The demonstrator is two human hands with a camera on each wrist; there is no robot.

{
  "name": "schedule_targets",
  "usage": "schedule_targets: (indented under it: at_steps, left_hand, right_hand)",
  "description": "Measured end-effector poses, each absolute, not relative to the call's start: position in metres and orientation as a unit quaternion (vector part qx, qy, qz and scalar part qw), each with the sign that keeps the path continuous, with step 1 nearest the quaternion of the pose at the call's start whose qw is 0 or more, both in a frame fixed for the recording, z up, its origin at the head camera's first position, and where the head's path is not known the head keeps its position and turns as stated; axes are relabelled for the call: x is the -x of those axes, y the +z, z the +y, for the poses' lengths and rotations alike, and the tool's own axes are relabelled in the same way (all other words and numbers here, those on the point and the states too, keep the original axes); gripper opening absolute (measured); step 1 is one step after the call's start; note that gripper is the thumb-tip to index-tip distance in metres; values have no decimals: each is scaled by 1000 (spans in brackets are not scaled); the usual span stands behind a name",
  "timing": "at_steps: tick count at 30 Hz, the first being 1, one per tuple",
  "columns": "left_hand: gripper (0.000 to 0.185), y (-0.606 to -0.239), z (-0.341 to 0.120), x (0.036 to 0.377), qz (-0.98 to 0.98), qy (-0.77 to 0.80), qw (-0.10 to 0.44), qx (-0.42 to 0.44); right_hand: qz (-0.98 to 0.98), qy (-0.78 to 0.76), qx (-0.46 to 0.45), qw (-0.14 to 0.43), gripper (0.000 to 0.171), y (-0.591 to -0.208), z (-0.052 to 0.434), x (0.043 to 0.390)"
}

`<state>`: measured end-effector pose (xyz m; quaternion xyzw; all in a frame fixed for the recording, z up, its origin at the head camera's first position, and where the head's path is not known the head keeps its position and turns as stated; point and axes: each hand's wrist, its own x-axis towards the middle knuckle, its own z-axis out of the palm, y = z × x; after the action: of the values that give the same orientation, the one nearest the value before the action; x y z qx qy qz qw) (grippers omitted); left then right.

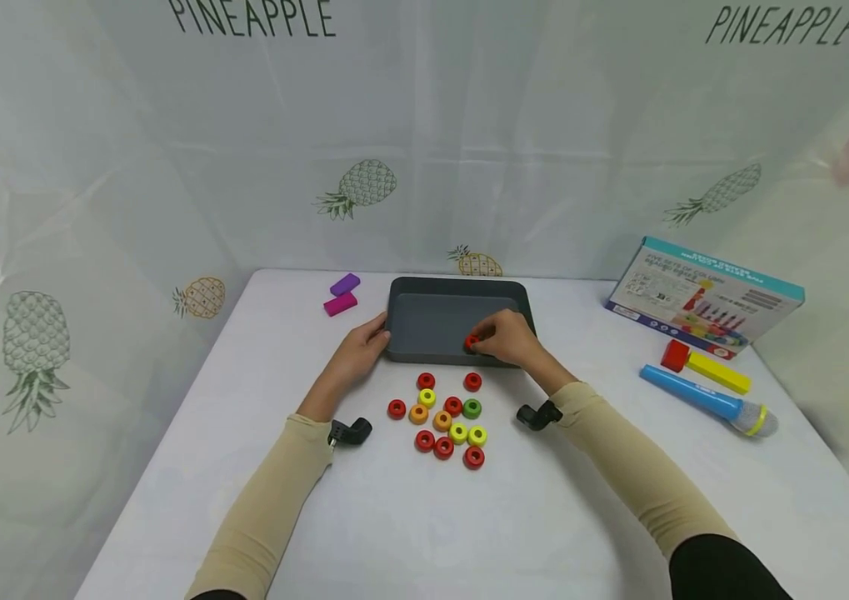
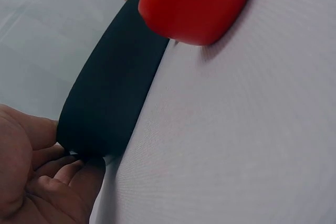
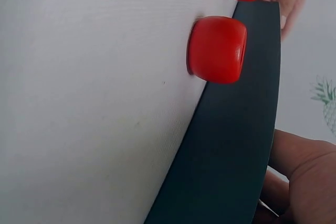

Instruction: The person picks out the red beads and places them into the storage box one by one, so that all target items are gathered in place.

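Your right hand (image 1: 508, 337) pinches a small red ring (image 1: 472, 342), a glossy, rounded bead with a hole through it, with your fingertips closed round it just over the near edge of the dark tray (image 1: 431, 317), inside its front right corner. The tray is a matte grey rectangle with rounded corners and a low raised rim; there is one of it. Your left hand (image 1: 361, 350) rests against the tray's near left corner, fingers curled round the rim there, as the left wrist view shows them wrapped under the dark edge (image 2: 100, 108).

On the white, finely woven tablecloth (image 1: 394, 517) just in front of the tray lies a loose cluster of rings (image 1: 445, 417) of the same smooth, doughnut shape. You can count thirteen there: seven red, three yellow, two orange and one green.

At the far left of the tray sit two small blocks, one purple (image 1: 345, 284) and one magenta (image 1: 340, 304), both plain rectangular bars. To your right lie a printed cardboard box (image 1: 703, 293), a red and yellow toy hammer (image 1: 705, 367) and a blue toy microphone (image 1: 705, 400) with a grey mesh head
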<state>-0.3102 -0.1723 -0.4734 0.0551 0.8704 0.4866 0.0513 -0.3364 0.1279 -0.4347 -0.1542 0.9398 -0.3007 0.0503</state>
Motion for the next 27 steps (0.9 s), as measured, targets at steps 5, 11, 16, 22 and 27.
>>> schedule_targets:
  at_steps: [5, 11, 16, 22, 27]
  left_hand:
    - [55, -473, -172, 311, 871, 485, 54, -52]
    - [55, -473, -172, 311, 870, 487, 56, -49]
    - [55, -472, -172, 311, 871, 486, 58, -47]
    - [55, -471, -171, 310, 872, 484, 60, -47]
    - [55, -472, -172, 310, 871, 485, 60, -49]
  right_hand:
    - [940, -299, 155, 49, 23, -433, 127, 336]
    - [943, -290, 154, 50, 24, -433, 127, 337]
    - [944, -288, 151, 52, 24, -434, 127, 337]
    - [943, -293, 150, 53, 24, -433, 128, 336]
    - [941, -299, 148, 51, 25, -433, 129, 334]
